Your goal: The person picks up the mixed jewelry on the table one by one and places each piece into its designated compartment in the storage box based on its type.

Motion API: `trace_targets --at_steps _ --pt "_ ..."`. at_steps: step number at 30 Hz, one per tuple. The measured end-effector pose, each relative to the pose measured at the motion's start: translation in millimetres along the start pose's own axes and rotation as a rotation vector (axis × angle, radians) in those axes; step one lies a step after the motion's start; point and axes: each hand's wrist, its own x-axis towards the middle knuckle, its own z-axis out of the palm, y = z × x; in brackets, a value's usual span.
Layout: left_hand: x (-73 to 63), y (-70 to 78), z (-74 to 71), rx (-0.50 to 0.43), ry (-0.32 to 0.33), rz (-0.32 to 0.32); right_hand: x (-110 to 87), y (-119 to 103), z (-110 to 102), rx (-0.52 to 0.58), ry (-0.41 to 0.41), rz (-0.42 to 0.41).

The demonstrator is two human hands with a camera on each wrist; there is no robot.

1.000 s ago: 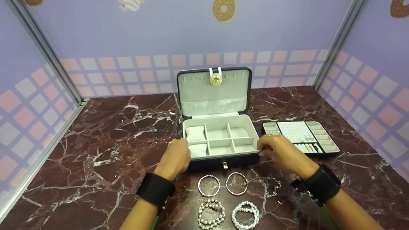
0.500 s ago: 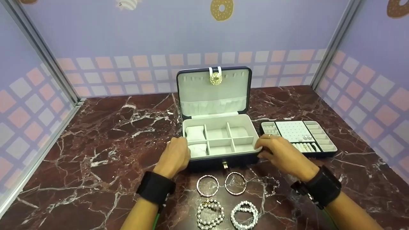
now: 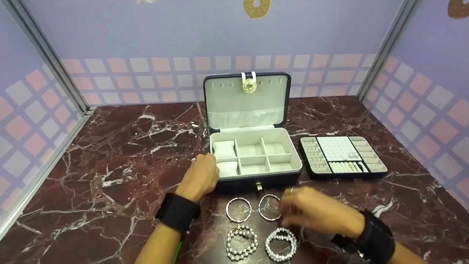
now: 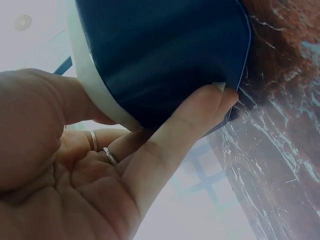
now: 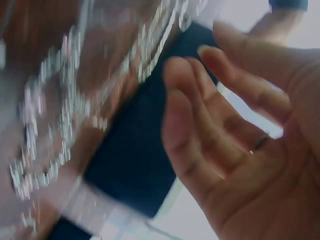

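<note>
My left hand (image 3: 199, 176) grips the left front corner of an open jewelry box (image 3: 278, 180). In the left wrist view its thumb lies at the pale rim and a finger (image 4: 165, 145) rests along the dark blue wall. The right hand (image 3: 318, 211) is over the table beside the right bangle (image 3: 270, 220), fingers loosely bent; the right wrist view shows nothing held. A second bangle (image 3: 238, 222) lies to the left. Closer to me are a grey-beaded strand (image 3: 240, 253) and a white pearl bracelet (image 3: 281, 258). The right hand covers where a thin chain lay.
A jewelry tray (image 3: 348, 175) with earrings and rings sits right of the box. The box's raised lid (image 3: 245, 104) carries a gold clasp (image 3: 249, 85). Two white cushions fill the left compartments. Patterned walls (image 3: 165, 36) enclose the marble table (image 3: 121, 154).
My right hand has left the box's right front corner and moved toward me, beside the right bangle. The left hand has stayed at the box corner.
</note>
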Motion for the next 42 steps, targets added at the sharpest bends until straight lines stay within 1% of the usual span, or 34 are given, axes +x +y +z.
trace_targets --at_steps 2,4,7,11,18,21,23,27,32,36,40,42 --pt "0.7 0.0 -0.6 -0.006 -0.006 0.0 0.3 -3.9 6.5 -0.012 -0.052 -0.034" --pt "1.1 -0.1 -1.1 -0.008 -0.009 -0.003 1.5 -6.9 11.7 -0.03 -0.09 -0.052" --pt "0.7 -0.7 -1.2 -0.003 0.005 0.006 4.6 -9.2 16.3 -0.064 -0.117 -0.043" --pt "0.1 -0.8 -0.2 0.012 0.033 0.028 6.9 -9.9 18.2 -0.085 -0.136 -0.03" --pt "1.1 0.1 -1.0 0.006 0.013 0.004 7.6 -11.6 18.0 -0.199 -0.145 -0.072" --pt "0.8 -0.6 -1.9 0.0 0.008 0.001 8.1 -12.2 15.7 -0.208 -0.136 -0.095" --pt "0.6 -0.7 -2.8 -0.006 0.002 -0.004 9.1 -12.3 12.8 -0.184 -0.118 -0.099" --pt "0.5 -1.1 -4.0 -0.012 -0.001 -0.009 12.4 -11.9 3.2 -0.144 -0.053 -0.105" --pt "-0.1 -0.9 -4.5 -0.013 0.007 0.0 17.9 -12.1 -14.1 -0.107 0.022 -0.065" --pt "-0.1 0.0 -4.4 -0.018 0.01 -0.003 22.1 -10.5 -32.3 -0.036 0.087 -0.029" --pt "0.4 0.6 -1.8 -0.018 0.006 -0.012 28.2 -5.6 -52.9 0.019 0.179 0.004" --pt "0.1 0.5 -0.3 -0.017 -0.003 -0.018 33.5 -1.0 -62.4 0.008 0.232 0.043"
